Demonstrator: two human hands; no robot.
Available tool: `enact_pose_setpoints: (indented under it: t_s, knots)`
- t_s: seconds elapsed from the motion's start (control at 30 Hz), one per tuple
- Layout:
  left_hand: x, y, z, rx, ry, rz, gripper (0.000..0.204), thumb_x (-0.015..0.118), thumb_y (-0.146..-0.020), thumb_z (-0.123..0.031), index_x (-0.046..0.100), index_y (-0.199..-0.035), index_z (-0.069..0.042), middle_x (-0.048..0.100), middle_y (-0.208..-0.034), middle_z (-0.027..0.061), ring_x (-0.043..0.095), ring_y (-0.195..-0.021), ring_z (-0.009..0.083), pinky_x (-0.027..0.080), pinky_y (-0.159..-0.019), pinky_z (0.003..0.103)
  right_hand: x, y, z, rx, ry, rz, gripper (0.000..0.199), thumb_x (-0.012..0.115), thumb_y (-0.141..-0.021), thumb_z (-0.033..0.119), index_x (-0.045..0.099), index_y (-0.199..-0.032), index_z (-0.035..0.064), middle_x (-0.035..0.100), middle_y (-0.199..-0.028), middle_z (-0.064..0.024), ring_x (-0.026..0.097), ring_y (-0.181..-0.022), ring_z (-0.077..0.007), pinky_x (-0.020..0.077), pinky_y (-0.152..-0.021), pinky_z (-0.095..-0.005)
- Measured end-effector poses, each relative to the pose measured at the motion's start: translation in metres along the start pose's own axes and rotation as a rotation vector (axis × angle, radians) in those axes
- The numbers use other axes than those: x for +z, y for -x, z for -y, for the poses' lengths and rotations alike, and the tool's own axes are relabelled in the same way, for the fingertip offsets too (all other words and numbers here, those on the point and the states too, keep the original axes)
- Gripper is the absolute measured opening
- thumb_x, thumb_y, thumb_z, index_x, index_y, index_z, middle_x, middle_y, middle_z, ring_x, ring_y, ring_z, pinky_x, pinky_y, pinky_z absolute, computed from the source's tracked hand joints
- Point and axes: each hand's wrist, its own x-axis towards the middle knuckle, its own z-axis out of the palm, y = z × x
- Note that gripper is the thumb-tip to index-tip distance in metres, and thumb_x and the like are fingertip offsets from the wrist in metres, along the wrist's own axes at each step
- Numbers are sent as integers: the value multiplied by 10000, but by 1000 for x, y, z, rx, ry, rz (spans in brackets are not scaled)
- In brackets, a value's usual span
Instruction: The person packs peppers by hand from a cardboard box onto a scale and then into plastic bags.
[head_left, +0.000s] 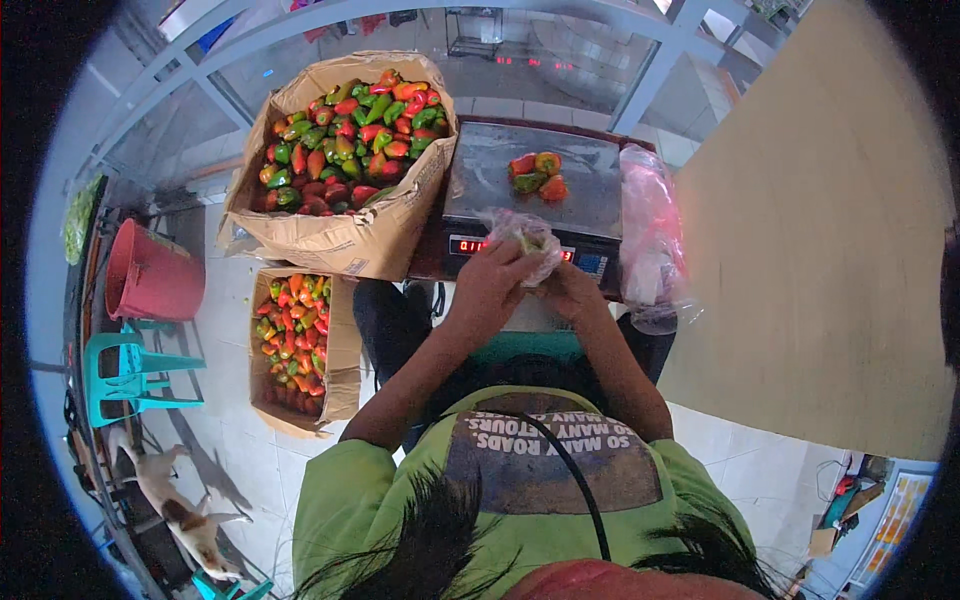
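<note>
A crumpled clear plastic bag is bunched between my hands, just in front of the scale's display. Something pale green shows through it, too unclear to name. My left hand is closed around the bag's left side. Closed at its lower right is my right hand, its fingertips partly hidden. Beyond them, a cluster of red, orange and green peppers rests on the metal plate of the digital scale. The bag and my hands partly cover the lit red digits.
Left of the scale stands a large cardboard box full of peppers; a smaller pepper box sits below on the floor. Pink and clear plastic bags lie right of the scale, beside a tan panel. A red bin, teal stool and cat are leftward.
</note>
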Motion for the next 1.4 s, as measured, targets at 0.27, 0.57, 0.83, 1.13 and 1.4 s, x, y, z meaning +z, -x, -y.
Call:
enact_pose_setpoints:
  t_s: [0.27,0.57,0.83,1.13,1.4]
  knots:
    - [26,15,-2,-162,391,-141,264,557,-703,-29,535,-966,-52,563,-871,103,561,-831,229,442,-731,320,-5,-11,-21,-188,326,271,385,515,-833,275,450,-1126,33,516,-1074,-92,523,-968,-214,430,-834,-324]
    - [-10,16,32,-581,933,-311,134,445,-853,-121,495,-740,-68,449,-587,-37,394,-521,33,305,-461,186,53,7,61,-346,1515,0,357,588,-763,197,521,-1104,116,547,-1016,-152,528,-926,-226,419,-807,-335]
    - [-10,22,25,-582,940,-266,118,439,-849,-112,537,-877,-51,455,-607,-44,394,-514,24,311,-454,178,13,-102,69,-878,2294,-303,858,720,-560,381,280,-1289,276,170,-1352,-179,304,-1157,-404,355,-823,-558]
    - [-11,20,26,-616,915,-209,99,457,-832,-96,534,-881,-56,451,-606,-49,375,-495,16,297,-444,177,15,-134,67,-869,2405,-331,612,675,-594,411,476,-1124,178,417,-1164,-155,411,-1051,-321,425,-789,-435]
    - [-13,21,23,-611,953,-242,86,451,-826,-81,529,-855,-60,502,-653,-48,379,-513,8,286,-453,166,16,-149,75,-878,2398,-307,422,614,-644,330,523,-961,66,533,-922,-123,456,-970,-289,429,-788,-401]
